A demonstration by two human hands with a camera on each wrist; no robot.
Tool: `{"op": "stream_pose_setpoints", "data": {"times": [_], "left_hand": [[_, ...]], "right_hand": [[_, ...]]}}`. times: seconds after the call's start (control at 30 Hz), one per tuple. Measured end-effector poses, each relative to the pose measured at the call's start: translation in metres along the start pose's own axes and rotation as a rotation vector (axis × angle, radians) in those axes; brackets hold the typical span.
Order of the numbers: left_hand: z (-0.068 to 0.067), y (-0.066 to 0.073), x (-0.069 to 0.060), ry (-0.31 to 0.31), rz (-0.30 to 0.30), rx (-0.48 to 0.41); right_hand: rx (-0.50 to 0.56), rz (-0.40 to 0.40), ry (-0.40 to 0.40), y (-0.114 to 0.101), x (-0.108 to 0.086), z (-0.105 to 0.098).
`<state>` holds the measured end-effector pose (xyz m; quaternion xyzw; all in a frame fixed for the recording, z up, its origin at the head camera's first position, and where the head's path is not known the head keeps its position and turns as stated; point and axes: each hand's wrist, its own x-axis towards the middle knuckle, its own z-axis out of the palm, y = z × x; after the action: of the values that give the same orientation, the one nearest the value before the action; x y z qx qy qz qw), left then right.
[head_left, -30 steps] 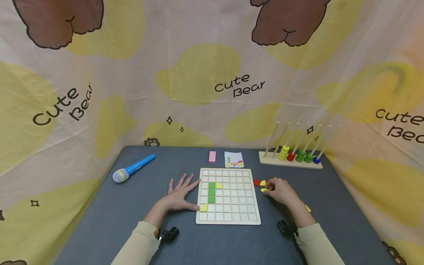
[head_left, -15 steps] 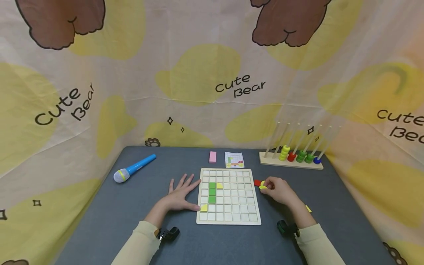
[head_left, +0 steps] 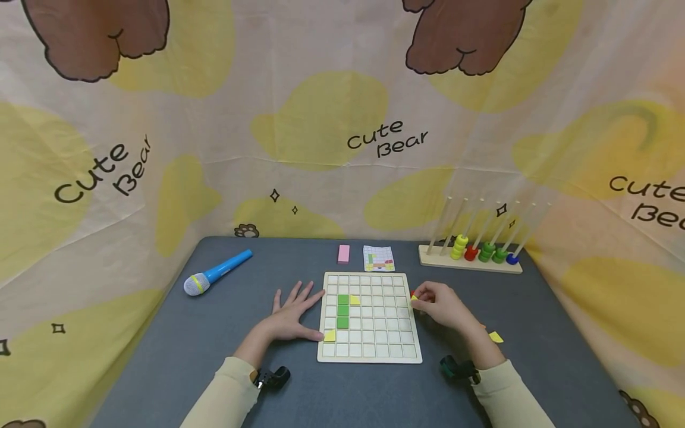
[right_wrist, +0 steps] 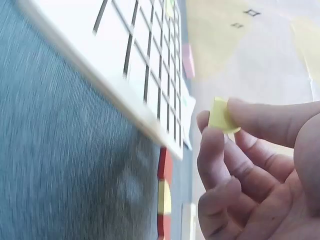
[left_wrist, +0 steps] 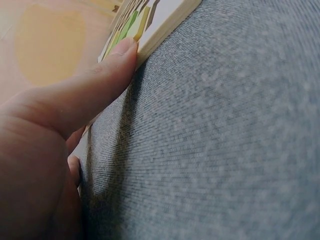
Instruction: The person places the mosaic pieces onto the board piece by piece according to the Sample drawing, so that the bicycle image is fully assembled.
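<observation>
Though near the board point(head_left: 380, 324), yellow tile point(right_wrist: 218, 116) in right hand point(head_left: 443, 304)

“Cute Bear” point(head_left: 387, 139) on backdrop point(head_left: 321, 119), microphone mark point(head_left: 223, 267) unclear

Got a blue microphone point(head_left: 227, 267) lying slantwise left of centre, grey head with a yellow band toward the lower left. Also spotted right of centre: a wooden bead rack point(head_left: 470, 266) with thin pegs and beads point(head_left: 486, 252) in yellow, red, green, green, blue, left to right. All across the upper frame, a creamy backdrop point(head_left: 310, 190) with yellow blobs, "Cute Bear" lettering point(head_left: 383, 146) three times over, plus brown bear prints point(head_left: 107, 38) cut off up top. Dark grey-blue worktop point(head_left: 176, 356) below.
</observation>
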<state>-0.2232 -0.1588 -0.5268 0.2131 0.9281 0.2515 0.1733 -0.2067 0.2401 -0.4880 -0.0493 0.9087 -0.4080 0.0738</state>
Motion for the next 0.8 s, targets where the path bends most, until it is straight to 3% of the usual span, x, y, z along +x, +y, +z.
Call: {"op": "stream_pose_setpoints", "data": {"times": [0.6, 0.8], "left_hand": [[0.001, 0.000, 0.001, -0.001, -0.009, 0.004], [0.001, 0.000, 0.002, 0.003, -0.010, 0.005]], "right_hand": [[0.059, -0.095, -0.116, -0.029, 0.005, 0.031], [0.058, -0.135, -0.113, -0.039, 0.006, 0.040]]}}
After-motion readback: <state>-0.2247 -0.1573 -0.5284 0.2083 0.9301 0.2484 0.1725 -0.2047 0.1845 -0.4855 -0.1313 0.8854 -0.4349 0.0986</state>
